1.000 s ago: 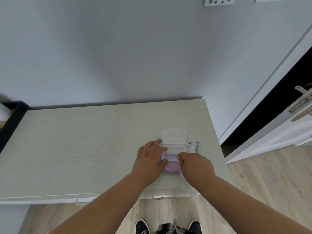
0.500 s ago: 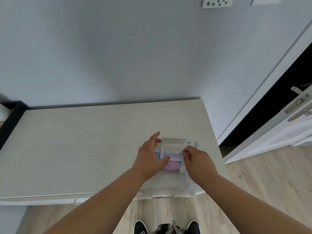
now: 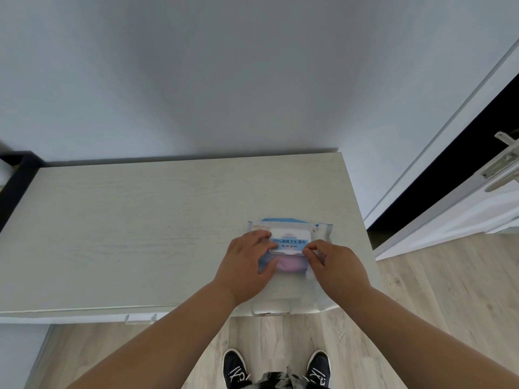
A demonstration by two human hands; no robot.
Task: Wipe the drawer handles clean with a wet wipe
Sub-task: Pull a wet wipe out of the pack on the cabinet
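A blue-and-white wet wipe pack lies on the pale wooden cabinet top near its right front corner, with its white flip lid down. My left hand grips the pack's left side, fingers on the lid and thumb on the purple part of the wrapper. My right hand pinches the lid's right front corner. A thin white wipe sheet lies between my wrists and reaches the front edge. Two clear drawer handles stick out below that edge.
A grey wall stands right behind the cabinet. At the right an open white door with a metal lever shows a dark gap. A black frame borders the cabinet's left end. My shoes stand on wood flooring.
The pack's flip lid stood open a second ago and is now folded down flat. Both hands stayed on the pack, the left fingers shifting onto the lid.
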